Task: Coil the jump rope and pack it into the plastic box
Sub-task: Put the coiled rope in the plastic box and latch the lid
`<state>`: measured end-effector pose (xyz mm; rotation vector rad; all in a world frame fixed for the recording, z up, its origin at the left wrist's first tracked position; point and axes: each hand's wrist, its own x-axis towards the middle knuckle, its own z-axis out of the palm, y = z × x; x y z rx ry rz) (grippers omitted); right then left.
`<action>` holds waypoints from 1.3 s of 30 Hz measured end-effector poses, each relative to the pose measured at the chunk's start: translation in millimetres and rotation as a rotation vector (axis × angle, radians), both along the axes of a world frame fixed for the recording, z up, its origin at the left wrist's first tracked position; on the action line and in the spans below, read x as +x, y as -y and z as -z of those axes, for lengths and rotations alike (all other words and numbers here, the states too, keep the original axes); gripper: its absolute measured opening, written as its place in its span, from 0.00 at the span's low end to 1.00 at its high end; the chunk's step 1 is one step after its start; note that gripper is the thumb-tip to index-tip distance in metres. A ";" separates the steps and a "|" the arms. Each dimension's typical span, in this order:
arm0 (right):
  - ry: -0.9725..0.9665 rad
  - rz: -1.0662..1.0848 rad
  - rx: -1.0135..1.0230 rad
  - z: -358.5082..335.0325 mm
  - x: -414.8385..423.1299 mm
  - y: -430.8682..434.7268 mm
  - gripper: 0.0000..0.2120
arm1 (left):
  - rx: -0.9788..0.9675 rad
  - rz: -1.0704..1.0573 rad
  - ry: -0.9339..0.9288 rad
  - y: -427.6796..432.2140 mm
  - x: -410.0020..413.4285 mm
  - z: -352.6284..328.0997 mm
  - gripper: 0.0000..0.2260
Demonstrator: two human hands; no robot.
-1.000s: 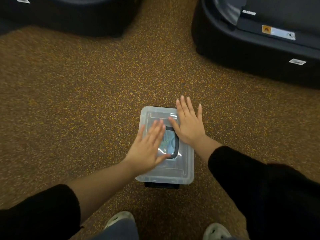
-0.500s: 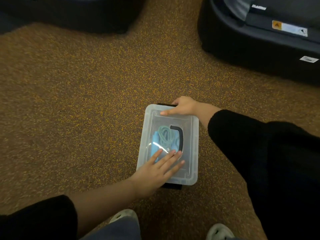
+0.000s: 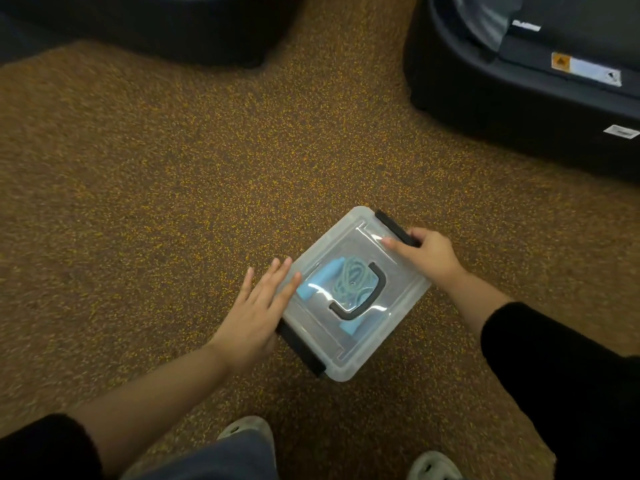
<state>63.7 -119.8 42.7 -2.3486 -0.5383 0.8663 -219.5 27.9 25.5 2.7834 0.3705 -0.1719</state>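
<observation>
A clear plastic box [image 3: 398, 299] with its lid on lies on the speckled floor, turned diagonally. Through the lid I see the coiled green jump rope [image 3: 351, 277] with light blue handles, under the lid's black carry handle [image 3: 367, 299]. My right hand [image 3: 427, 252] grips the black latch [image 3: 394, 228] at the box's far right end. My left hand [image 3: 261, 306] lies flat with fingers spread against the box's left edge, next to the near black latch [image 3: 301, 348].
Black machine bases stand at the back left [image 3: 173, 22] and back right [image 3: 519, 81]. My two shoes [image 3: 242, 427] show at the bottom, close to the box. Speckled brown floor lies all around.
The box has turned clockwise to a diagonal. My right hand stayed at the far latch and closed on it. My left hand slid off the lid to the left edge.
</observation>
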 end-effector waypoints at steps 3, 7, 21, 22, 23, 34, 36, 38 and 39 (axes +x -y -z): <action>0.012 0.019 0.054 1.3 -13.9 7.3 0.17 | -0.277 -0.251 0.095 10.1 3.5 7.2 0.44; 0.004 0.117 0.072 3.8 -29.6 13.6 0.16 | -0.870 -0.925 0.287 21.2 8.9 16.1 0.37; 0.145 0.617 0.164 21.4 -107.4 32.0 0.25 | -0.679 -0.976 0.221 8.7 53.3 -3.2 0.30; 0.133 0.584 0.131 21.8 -108.2 32.9 0.27 | -0.622 -0.882 0.216 10.8 52.2 -2.5 0.33; 0.127 0.554 0.103 21.9 -108.4 33.3 0.29 | -0.559 -0.804 0.223 12.7 50.5 -0.5 0.36; 0.239 0.296 -0.006 15.6 -116.2 36.7 0.33 | -0.359 -0.633 0.108 15.4 52.7 0.6 0.31; 0.251 0.281 -0.035 15.1 -116.0 35.9 0.33 | -0.345 -0.634 0.087 15.9 54.2 0.1 0.30; 0.275 0.250 -0.056 16.7 -115.3 35.8 0.31 | -0.333 -0.630 0.082 16.0 54.9 -0.4 0.30; 0.298 0.225 -0.063 18.0 -115.0 36.3 0.29 | -0.328 -0.626 0.081 16.0 55.4 -0.6 0.29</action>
